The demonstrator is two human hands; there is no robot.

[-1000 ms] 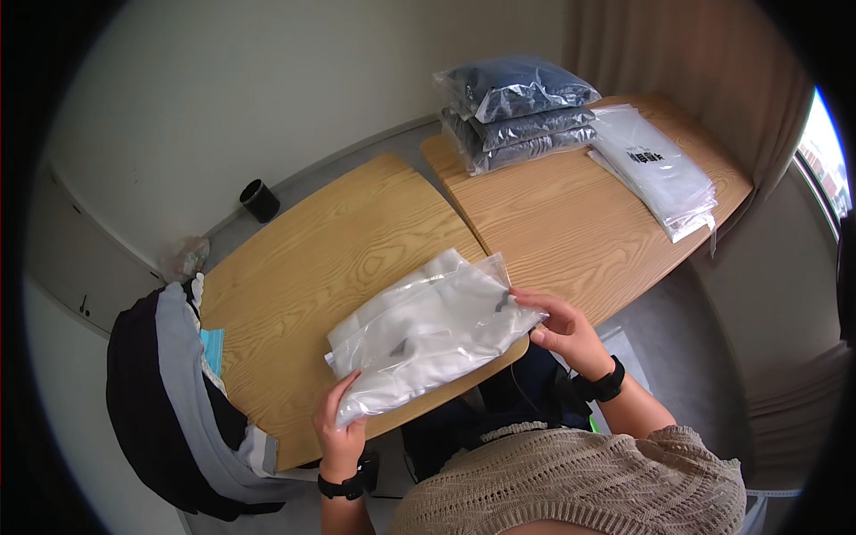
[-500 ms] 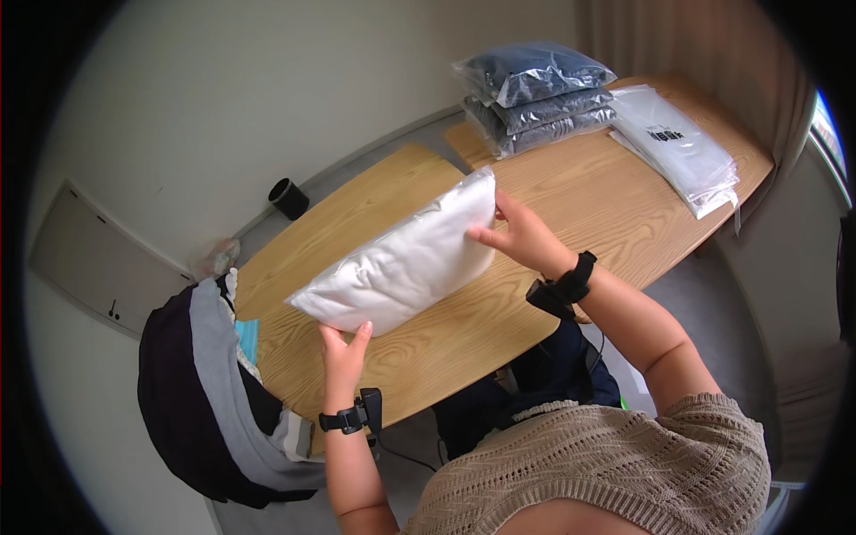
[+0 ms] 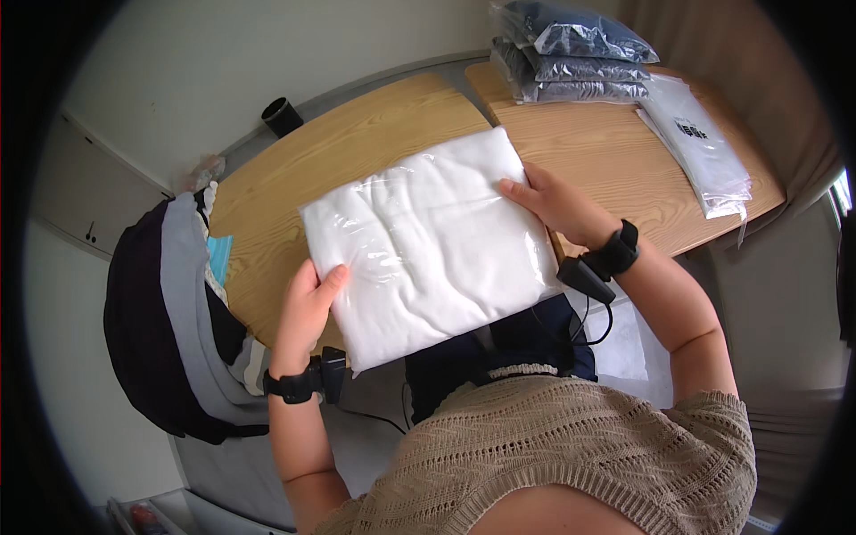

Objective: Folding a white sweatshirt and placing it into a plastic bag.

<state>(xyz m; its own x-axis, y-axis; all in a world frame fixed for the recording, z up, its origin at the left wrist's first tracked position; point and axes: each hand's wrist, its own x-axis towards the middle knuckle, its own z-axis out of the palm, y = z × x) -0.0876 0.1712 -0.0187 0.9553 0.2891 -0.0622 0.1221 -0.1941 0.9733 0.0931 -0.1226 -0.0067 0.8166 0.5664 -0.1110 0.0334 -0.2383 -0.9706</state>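
A folded white garment in a clear plastic bag [image 3: 437,245] is held up flat in front of me, its broad face toward me. My left hand [image 3: 308,299] grips its left edge, thumb on top and fingers hidden beneath. On the opposite edge, my right hand [image 3: 566,205] pinches the bag the same way, thumb over the face. The package covers part of the wooden table [image 3: 267,232] and its near portion hangs past the table's front edge. Through the plastic, the white cloth shows soft creases.
Bagged dark garments [image 3: 580,58] lie stacked at the far right, beside a pile of clear plastic bags [image 3: 695,143]. Black, grey and other clothes [image 3: 147,312] drape at the left, near a light blue piece [image 3: 219,257]. A black bin [image 3: 283,116] stands behind the table.
The bagged white garment has tilted from nearly edge-on to face me and come nearer. Both hands moved with it, keeping their grip. The view has shifted slightly.
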